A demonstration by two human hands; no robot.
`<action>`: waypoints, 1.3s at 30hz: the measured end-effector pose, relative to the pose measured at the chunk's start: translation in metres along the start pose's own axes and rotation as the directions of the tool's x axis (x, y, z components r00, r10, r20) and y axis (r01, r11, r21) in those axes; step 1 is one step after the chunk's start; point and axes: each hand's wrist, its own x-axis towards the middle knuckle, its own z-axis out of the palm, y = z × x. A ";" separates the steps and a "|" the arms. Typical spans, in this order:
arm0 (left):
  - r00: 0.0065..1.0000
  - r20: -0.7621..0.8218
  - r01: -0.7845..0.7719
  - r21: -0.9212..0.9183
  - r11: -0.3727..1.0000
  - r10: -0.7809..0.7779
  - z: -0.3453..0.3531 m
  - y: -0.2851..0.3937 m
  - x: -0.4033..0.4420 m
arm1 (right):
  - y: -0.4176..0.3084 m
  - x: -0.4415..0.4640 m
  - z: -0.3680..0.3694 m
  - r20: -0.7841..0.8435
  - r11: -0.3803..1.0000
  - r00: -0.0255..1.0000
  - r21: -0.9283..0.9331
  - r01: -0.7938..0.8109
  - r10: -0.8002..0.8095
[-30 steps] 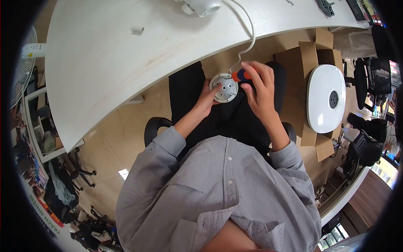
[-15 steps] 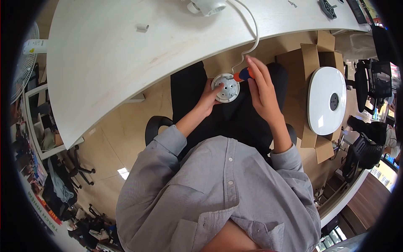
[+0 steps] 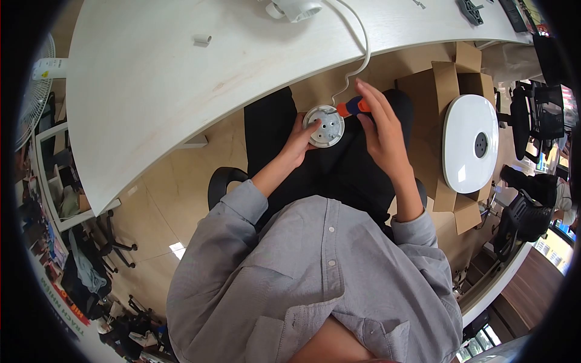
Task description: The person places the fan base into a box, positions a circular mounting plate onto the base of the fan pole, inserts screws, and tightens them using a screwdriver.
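Note:
Over my lap, my left hand (image 3: 298,140) is wrapped round the edge of a round white part (image 3: 324,134), its thumb on the pale inner face with several small holes. A white cable (image 3: 367,43) runs from this part up onto the table. The orange and dark blue screwdriver (image 3: 351,107) has its tip at the upper right of the round part. My right hand (image 3: 384,133) is at the handle's end, fingers stretched out and palm against it, not wrapped round it.
The white table (image 3: 151,91) carries a white device (image 3: 293,8), a small white tube (image 3: 203,40) and a dark grey bracket (image 3: 470,12). On the right, a white oval base (image 3: 470,144) rests on an open cardboard box (image 3: 446,85). A fan (image 3: 37,97) stands far left.
My right hand's fingers, bent around the screwdriver handle a second ago, have straightened, with the palm against the handle's end. The round part stays in my left hand.

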 end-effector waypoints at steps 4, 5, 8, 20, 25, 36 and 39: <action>1.000 0.007 0.008 0.020 1.000 -0.008 -0.001 0.000 0.002 | 0.016 -0.008 0.000 0.060 0.997 0.998 -0.066 0.029 -0.025; 1.000 0.012 0.009 0.017 1.000 -0.009 -0.002 -0.001 0.002 | 0.019 -0.012 0.004 0.036 0.992 0.999 -0.124 -0.001 0.006; 1.000 -0.003 0.021 0.006 1.000 -0.021 0.001 0.003 0.000 | 0.022 -0.017 0.012 -0.025 0.969 0.999 -0.245 -0.030 0.025; 1.000 0.019 0.010 0.054 0.998 -0.011 -0.003 -0.004 0.004 | 0.023 -0.010 0.008 0.045 0.994 0.999 -0.111 -0.007 0.012; 1.000 0.002 -0.001 0.032 0.999 0.001 0.001 -0.001 0.001 | 0.014 -0.002 0.012 -0.081 0.937 0.986 -0.331 0.109 -0.144; 1.000 -0.012 0.011 0.010 1.000 -0.011 0.000 -0.002 0.004 | 0.017 -0.015 0.006 0.018 0.983 0.996 -0.162 -0.086 0.090; 1.000 -0.018 0.007 0.017 1.000 -0.007 0.001 -0.002 0.003 | 0.006 -0.007 0.014 -0.041 0.986 0.998 -0.158 -0.055 0.049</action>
